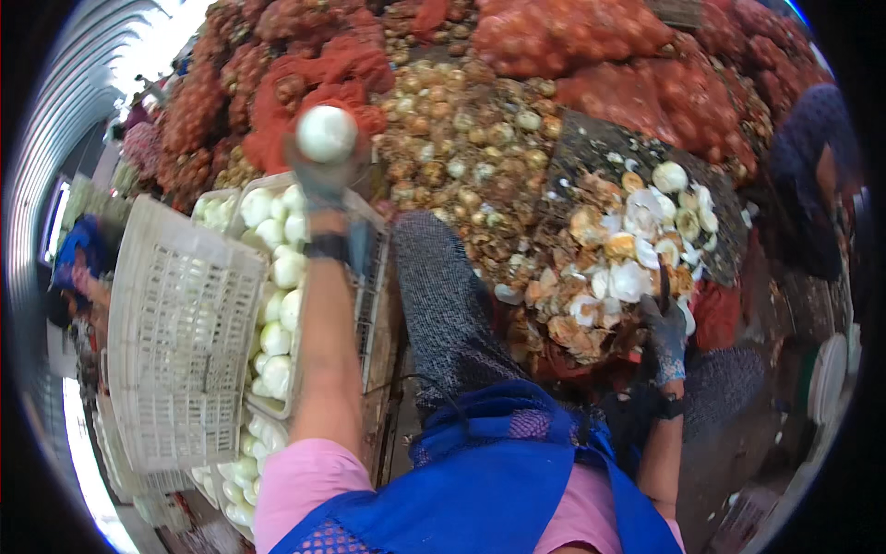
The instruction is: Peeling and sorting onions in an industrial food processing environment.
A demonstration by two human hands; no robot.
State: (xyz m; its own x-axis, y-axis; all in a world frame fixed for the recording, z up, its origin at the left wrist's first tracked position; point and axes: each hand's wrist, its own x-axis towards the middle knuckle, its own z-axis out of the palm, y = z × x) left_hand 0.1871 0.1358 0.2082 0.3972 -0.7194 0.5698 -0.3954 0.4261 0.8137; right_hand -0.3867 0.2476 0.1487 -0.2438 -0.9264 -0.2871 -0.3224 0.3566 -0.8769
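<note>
My left hand (320,178), in a grey glove and blurred by motion, holds up a peeled white onion (327,133). It is over the far end of a plastic crate (278,410) filled with peeled onions (275,338). My right hand (664,336), in a dark glove with a patterned cuff, is at the near right edge of a heap of onion skins and cut pieces (630,280). Something dark and narrow points up from it; whether this is a finger or a tool is unclear.
A white slatted crate (187,339) leans at the left. Unpeeled onions (450,145) are heaped ahead, with red mesh sacks (567,34) of onions behind. A dark board (720,239) lies under some skins. Another person (806,180) sits at the right; one more (79,256) is at the left.
</note>
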